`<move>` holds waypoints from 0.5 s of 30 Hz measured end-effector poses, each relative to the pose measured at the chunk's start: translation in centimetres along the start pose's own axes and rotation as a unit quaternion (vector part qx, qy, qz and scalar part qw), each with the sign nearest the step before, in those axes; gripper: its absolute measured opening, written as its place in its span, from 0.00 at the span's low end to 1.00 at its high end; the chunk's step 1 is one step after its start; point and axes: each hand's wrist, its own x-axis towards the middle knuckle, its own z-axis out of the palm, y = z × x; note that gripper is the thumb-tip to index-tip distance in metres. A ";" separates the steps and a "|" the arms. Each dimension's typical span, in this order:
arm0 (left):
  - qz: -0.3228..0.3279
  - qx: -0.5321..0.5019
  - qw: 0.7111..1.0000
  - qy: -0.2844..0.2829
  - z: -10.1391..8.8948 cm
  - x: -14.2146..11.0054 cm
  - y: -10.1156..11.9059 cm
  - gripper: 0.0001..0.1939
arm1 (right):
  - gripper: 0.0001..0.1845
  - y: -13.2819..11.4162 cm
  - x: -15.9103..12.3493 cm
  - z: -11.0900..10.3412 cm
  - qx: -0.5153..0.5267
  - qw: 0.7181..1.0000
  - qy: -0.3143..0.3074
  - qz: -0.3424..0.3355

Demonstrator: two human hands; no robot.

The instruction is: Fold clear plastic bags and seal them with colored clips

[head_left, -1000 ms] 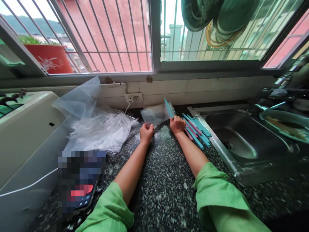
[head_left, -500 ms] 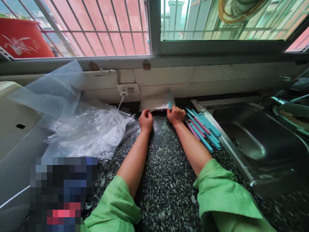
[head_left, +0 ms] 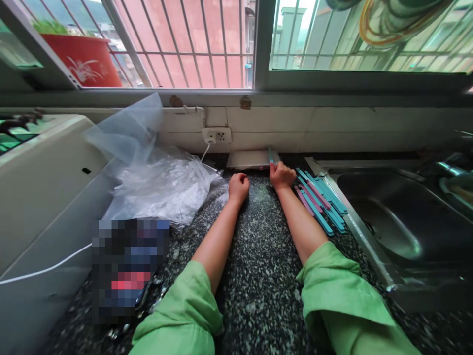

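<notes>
A small clear plastic bag [head_left: 247,159] stands tilted up near the wall, just beyond my hands. My left hand [head_left: 238,188], fingers curled into a pinch, is at the bag's near left edge; the fingertips are partly hidden. My right hand [head_left: 283,175] is closed around the bag's right side, along with a light-blue flat strip [head_left: 271,154] whose upper end shows above the thumb. Whether that strip is inside the bag or behind it, I cannot tell. Just right of this hand, several blue and pink strips [head_left: 321,199] lie in a loose pile on the speckled counter.
Left of my hands is a heap of clear plastic bags [head_left: 162,185]. A blurred-out phone [head_left: 129,271] lies nearer me. A wall socket [head_left: 217,135] holds a plugged-in white cable. The metal sink [head_left: 391,212] borders the counter on the right; a barred window [head_left: 195,44] is ahead.
The blue strip stood well above my right hand and now shows only a short end. The bag has tipped from lying slanted to standing against the wall side. The camera view has shifted.
</notes>
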 end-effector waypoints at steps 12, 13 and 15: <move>0.026 0.008 0.999 -0.026 -3.5 -6.3 1.3 0.07 | 0.20 -3.2 -5.3 -1.7 0.033 0.972 -0.025 -0.229; 0.024 0.008 0.999 -0.020 -4.1 -7.3 1.5 0.07 | 0.20 -3.8 -5.9 -1.9 0.037 0.970 -0.024 -0.241; 0.024 0.015 1.000 -0.003 -5.7 -9.2 2.1 0.07 | 0.18 -5.1 -7.3 -2.4 0.051 0.961 -0.025 -0.270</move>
